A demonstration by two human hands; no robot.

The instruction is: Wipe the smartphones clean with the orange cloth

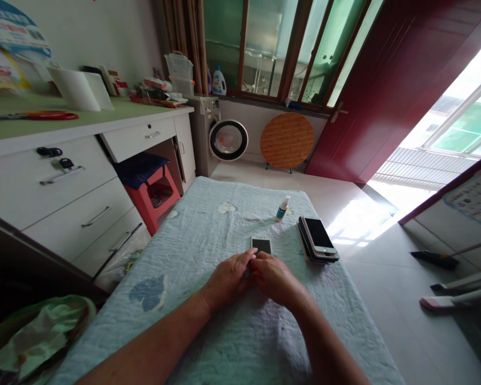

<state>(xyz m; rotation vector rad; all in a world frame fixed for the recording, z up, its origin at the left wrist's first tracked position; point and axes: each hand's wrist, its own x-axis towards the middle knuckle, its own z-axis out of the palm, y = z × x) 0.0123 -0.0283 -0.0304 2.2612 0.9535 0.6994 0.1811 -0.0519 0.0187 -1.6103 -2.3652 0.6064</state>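
Note:
A white smartphone (262, 245) with a dark screen lies on the quilted light-blue cover, its lower part hidden by my hands. My left hand (231, 272) is closed at the phone's lower left edge, its fingertips holding it there. Against those fingertips rests my right hand (273, 277), fingers curled over the phone's lower end. Whatever is pinched in the right fingers is hidden. To the right sits a stack of phones (319, 236), a white one with a black screen on top. Beyond the single phone stands a small spray bottle (282, 208) with a blue label.
The quilted cover (200, 214) spreads over the work surface. On the left, a white desk (92, 187) carries scissors (44, 115) and a paper roll (82, 90). A red stool (156, 195) is tucked under it. Behind are a washing machine's open door (228, 140) and a round wooden tabletop (287, 140).

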